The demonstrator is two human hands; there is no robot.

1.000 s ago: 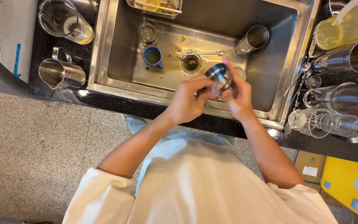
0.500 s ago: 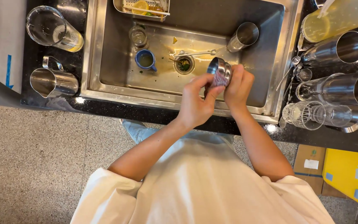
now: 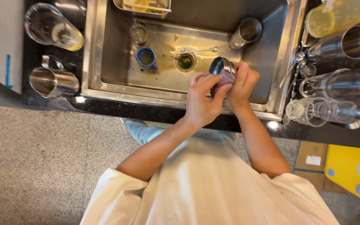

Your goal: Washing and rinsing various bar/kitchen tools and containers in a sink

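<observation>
Over the steel sink [image 3: 92, 50] I hold a small steel cup [image 3: 221, 67] with both hands. My right hand [image 3: 243, 83] wraps its right side. My left hand [image 3: 201, 100] presses a pinkish scrubbing pad against its lower side with thumb and fingers. The cup's mouth faces up and to the left.
In the sink lie a blue mug [image 3: 146, 57], a small glass [image 3: 138, 33], a steel tumbler [image 3: 246, 32], a spoon [image 3: 194, 51] and a drain strainer [image 3: 185, 62]. Left counter: glass pitcher [image 3: 53, 29], steel jug [image 3: 53, 81]. Right counter: steel shakers [image 3: 346, 43] and glasses [image 3: 309, 111].
The cup has been turned and drawn closer between my hands. My right fingers, stretched out a second ago, are now curled around it. The camera view shifted slightly.
</observation>
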